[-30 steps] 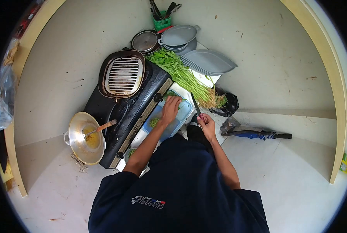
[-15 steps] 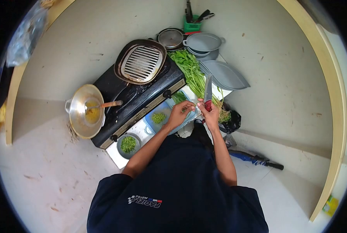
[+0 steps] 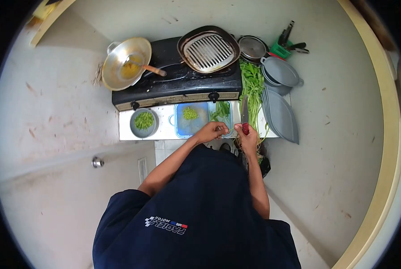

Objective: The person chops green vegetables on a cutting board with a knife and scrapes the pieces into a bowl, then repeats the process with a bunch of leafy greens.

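Observation:
In my right hand is a knife with a red handle, its blade pointing toward the stove. My left hand is just to its left, fingers curled and pinched together; what they hold is too small to make out. Both hands are over the front edge of a blue cutting board. On that board lie a small heap of chopped greens and some loose green leaves. A bunch of long-stemmed leafy greens lies right of the knife.
Behind the board stands a black stove bearing a grill pan. A wok with a wooden-handled utensil sits at the left. A grey bowl holds chopped greens. Grey plates and pots line the right side.
The head view has turned, so the counter now runs level across the frame. My hands stay close together, with the knife still in the right one.

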Tool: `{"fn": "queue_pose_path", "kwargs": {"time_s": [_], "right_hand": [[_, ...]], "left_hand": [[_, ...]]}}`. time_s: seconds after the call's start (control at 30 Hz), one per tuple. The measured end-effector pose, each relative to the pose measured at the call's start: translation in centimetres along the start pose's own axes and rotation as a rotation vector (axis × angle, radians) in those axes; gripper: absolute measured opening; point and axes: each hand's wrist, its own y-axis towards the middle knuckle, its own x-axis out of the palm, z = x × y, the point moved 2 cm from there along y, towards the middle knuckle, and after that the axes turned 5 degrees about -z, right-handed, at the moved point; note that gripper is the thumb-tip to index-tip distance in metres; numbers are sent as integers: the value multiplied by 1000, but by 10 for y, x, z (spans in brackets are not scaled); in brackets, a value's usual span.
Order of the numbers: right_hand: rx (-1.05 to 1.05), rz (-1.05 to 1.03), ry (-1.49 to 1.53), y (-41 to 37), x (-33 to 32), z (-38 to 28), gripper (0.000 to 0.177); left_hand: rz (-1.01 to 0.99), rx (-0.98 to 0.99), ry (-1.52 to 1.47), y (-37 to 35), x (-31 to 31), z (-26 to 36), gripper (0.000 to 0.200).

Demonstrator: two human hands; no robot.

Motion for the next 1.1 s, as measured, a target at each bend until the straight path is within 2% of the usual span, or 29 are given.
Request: {"fn": "queue_pose_path", "kwargs": {"time_s": [0.07,0.17,0.27,0.37,0.5,0.6,0.7,0.83,0.9,1.0,1.1], "right_hand": [[-21,-50,-7,0,-5,3,22],[4,-136,-28,3,-11,17,23],[33,-208,-114,6,-15,32,27],[25,-283,-189,5,-10,42,31],[74,-496,-258,10,7,65,35],[47,-605,-360,7,28,58,40],[30,-713,-467,9,48,61,50],[-8,-715,-681,13,69,54,51],[11,-689,-678,16,77,53,51],[-10,-672,-716,22,86,53,51],[-38,-673,-785,26,95,52,50]], "left_hand": [[19,-37,7,-6,6,-8,17],[145,20,132,-19,13,-26,15],[320,5,119,-41,21,-49,15],[496,-54,-17,-68,25,-81,11],[782,-175,-29,-111,24,-83,13],[914,-95,120,-128,6,-121,18],[957,-86,242,-136,-18,-127,18],[939,-96,379,-130,-50,-120,19],[914,-112,458,-126,-62,-114,19],[903,-19,592,-120,-74,-117,20],[793,-41,658,-118,-85,-118,21]]}}
